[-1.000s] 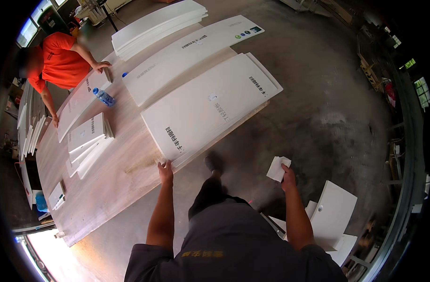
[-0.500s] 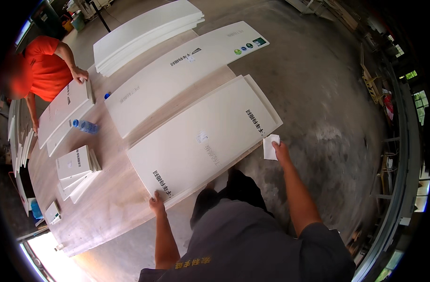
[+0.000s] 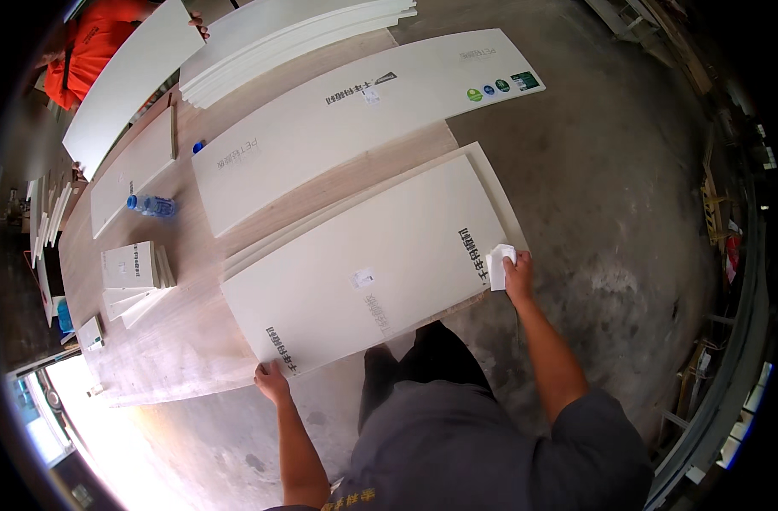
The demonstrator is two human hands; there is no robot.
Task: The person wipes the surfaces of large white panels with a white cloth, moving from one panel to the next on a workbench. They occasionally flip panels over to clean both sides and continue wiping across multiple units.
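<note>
A long white board (image 3: 355,281) with dark printing and a small label lies on top of similar white boards (image 3: 491,192) in front of me. My left hand (image 3: 272,381) is closed on its near left corner. At the right end, my right hand (image 3: 518,277) is closed round a folded white cloth (image 3: 500,266), pressed at the board's edge; whether the cloth is fabric or paper I cannot tell. The top board sits askew, so the far and right edges of the boards beneath show. Its near edge juts out past the table.
Beyond lie another long white board (image 3: 363,119) and a stack of boards (image 3: 295,51). On the wooden table (image 3: 185,349) are a blue water bottle (image 3: 153,206) and small white pieces (image 3: 134,268). At the far left, a person in orange (image 3: 100,34) holds up a white panel (image 3: 134,81).
The top board has shifted toward me, with my left hand on its corner. My right hand and the cloth have come onto its right edge. The other person has lifted a panel.
</note>
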